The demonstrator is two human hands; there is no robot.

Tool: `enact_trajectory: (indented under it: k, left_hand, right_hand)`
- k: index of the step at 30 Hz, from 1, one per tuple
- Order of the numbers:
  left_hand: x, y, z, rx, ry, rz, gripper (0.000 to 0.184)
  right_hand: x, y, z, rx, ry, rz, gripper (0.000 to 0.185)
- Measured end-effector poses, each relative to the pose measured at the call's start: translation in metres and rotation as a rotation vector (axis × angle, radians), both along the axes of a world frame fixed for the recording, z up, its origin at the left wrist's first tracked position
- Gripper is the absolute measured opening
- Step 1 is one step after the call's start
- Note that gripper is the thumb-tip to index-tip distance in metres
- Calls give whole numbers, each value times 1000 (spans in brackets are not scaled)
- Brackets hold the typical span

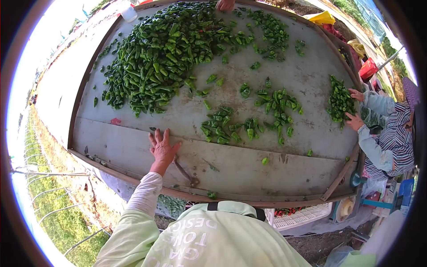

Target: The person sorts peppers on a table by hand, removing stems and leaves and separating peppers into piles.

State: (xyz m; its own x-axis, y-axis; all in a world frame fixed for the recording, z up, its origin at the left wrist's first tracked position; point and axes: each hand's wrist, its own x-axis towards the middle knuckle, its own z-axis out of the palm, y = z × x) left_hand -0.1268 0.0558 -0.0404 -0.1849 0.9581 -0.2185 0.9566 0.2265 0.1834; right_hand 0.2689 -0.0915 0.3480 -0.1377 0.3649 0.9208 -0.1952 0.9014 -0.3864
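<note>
Green peppers [160, 53]: small, glossy, tapering and creased, dark to mid green with brighter ones among them, piled in a broad mound beyond my left hand [163, 150].
Loose peppers [280, 106]: lying singly and in little clusters to the right of my hand and farther out, well apart from my fingers.
Left hand: palm down over the tabletop [240, 158], fingers spread and pointing away from me, thumb stuck out to the right, pinching nothing.
Left arm: reaching forward from my lower left, the white sleeve [147, 192] snug at the wrist.
Right hand: out of view, so I cannot tell how it is held.
Tabletop: grey, stained sheet with a wooden rim [222, 199], running beneath my hand and far to its right.
Bent brown piece [184, 171]: just right of my wrist.
Red scrap [116, 121]: left of my fingertips.
Co-worker's hands [354, 121]: far to my hand's right, against a small pepper pile [340, 99].
Another person's hand [225, 5]: far beyond mine, beside the mound.
</note>
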Motion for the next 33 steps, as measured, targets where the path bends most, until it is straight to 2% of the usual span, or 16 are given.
enact_trajectory:
  k: [7,10,12,13,14,15,16,17,19,23,25,28,30,31,32,33]
  left_hand:
    - [-1,-4,2,-19,-38,-6,75]
    - [-2,2,4,16,-41,11,75]
    - [0,3,7,-35,-33,5,76]
    - [2,4,8,-23,-62,8,83]
    - [10,5,10,-26,-69,-20,83]
    - [20,3,14,-19,-110,-74,89]
    - [30,0,16,-13,-152,-123,95]
    - [41,-2,18,-16,-165,-136,95]
    - [65,-3,19,1,-222,-269,106]
    - [104,9,7,-60,-207,-369,111]
    - [119,15,2,-39,-230,-413,111]
    - [152,30,1,-14,-261,-494,103]
    - [175,46,-15,77,-330,-708,91]
    - [191,57,-25,269,-372,-751,76]
    - [207,73,-31,296,-597,-655,71]
    - [219,89,-34,316,-819,-552,66]
  right_hand:
    - [-3,14,2,-9,22,10,54]
    - [11,26,-33,-75,148,-175,54]
    - [16,37,-100,-400,254,-572,55]
    - [15,42,-152,-659,251,-776,55]
    - [12,39,-206,-943,93,-967,58]
    - [19,30,-277,-1086,70,-1022,64]
    - [10,19,-319,-1189,2,-1087,66]
    - [8,3,-353,-1157,-430,-1215,71]
    - [-5,-17,-400,-1180,-622,-1243,74]
    - [-29,-14,-423,-1297,-863,-1318,73]
    - [-31,-4,-429,-1181,-1021,-1336,66]
    - [-24,25,-431,-1172,-1074,-1366,60]
    - [-9,60,-435,-1212,-983,-1387,55]
    - [4,79,-436,-1144,-840,-1401,54]
    - [17,96,-435,-1071,-699,-1412,53]
    - [24,106,-431,-1088,-696,-1422,53]
